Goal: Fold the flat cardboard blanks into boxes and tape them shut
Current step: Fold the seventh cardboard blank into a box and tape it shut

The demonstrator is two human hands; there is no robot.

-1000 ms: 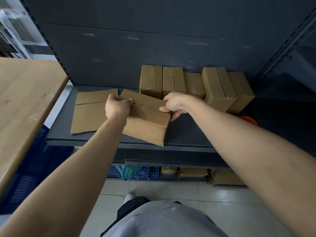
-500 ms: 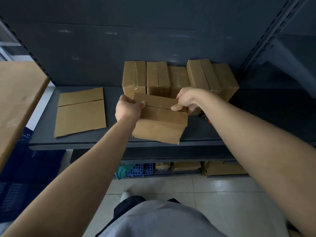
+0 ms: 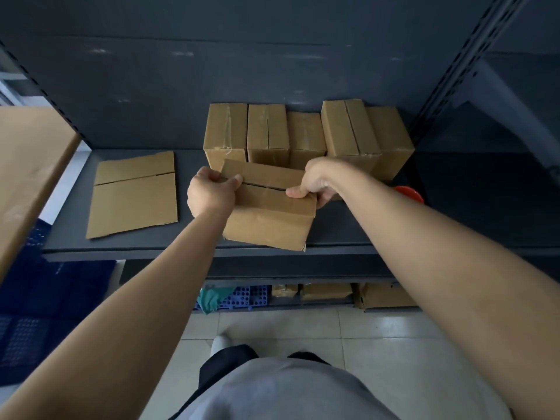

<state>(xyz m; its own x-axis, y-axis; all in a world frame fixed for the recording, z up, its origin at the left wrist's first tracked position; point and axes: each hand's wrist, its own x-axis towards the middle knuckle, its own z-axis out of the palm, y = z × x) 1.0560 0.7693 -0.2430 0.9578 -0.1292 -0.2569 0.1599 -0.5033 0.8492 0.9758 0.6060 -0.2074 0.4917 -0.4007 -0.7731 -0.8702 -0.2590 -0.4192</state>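
Note:
A folded brown cardboard box (image 3: 266,222) sits on the dark grey shelf (image 3: 136,247) near its front edge, top flaps closed with a seam across. My left hand (image 3: 210,192) grips its left end, thumb on the top flap. My right hand (image 3: 315,183) grips the right end, thumb lying on the top by the seam. A flat cardboard blank (image 3: 135,195) lies on the shelf to the left. Several finished boxes (image 3: 303,134) stand in a row against the back wall, just behind the held box.
A red object (image 3: 409,194) shows partly behind my right forearm on the shelf. A wooden tabletop (image 3: 27,165) juts in at the left. Below are blue crates (image 3: 45,313), more boxes (image 3: 327,292) on a lower shelf and a tiled floor.
Both hands have carried the box from beside the flat blank to the right and back, close to the row of finished boxes. The grip at both ends is unchanged.

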